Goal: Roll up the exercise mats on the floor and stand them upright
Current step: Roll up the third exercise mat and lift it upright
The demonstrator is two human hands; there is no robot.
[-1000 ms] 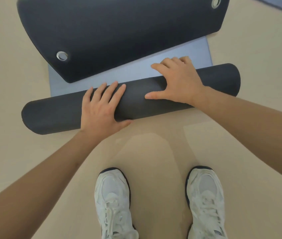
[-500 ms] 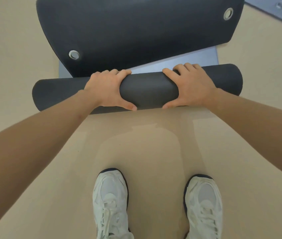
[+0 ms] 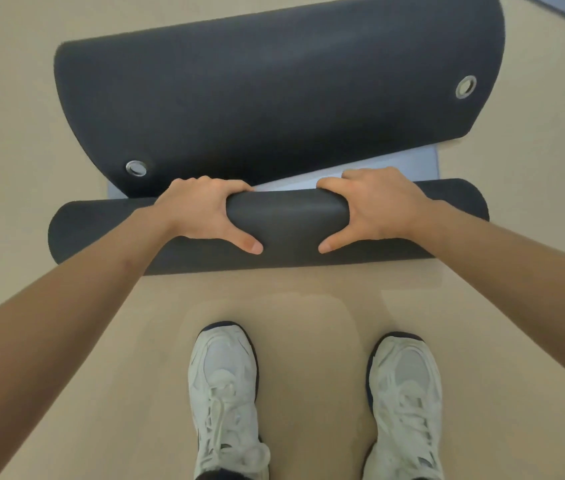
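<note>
Past your white shoes (image 3: 225, 393), your left hand (image 3: 205, 213) and right hand (image 3: 378, 206) grasp the rolled mat (image 3: 286, 220) at its middle, thumbs toward you, fingers curled over its far side. It lies crosswise on the floor (image 3: 291, 306); behind, a dark flap (image 3: 274, 88) arches.

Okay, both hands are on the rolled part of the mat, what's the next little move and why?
Probably roll it a turn forward, away from the shoes. The left hand and right hand both grip the roll, and a strip of pale blue mat face lies unrolled just ahead of it, partly under the curled-over far end.
</note>
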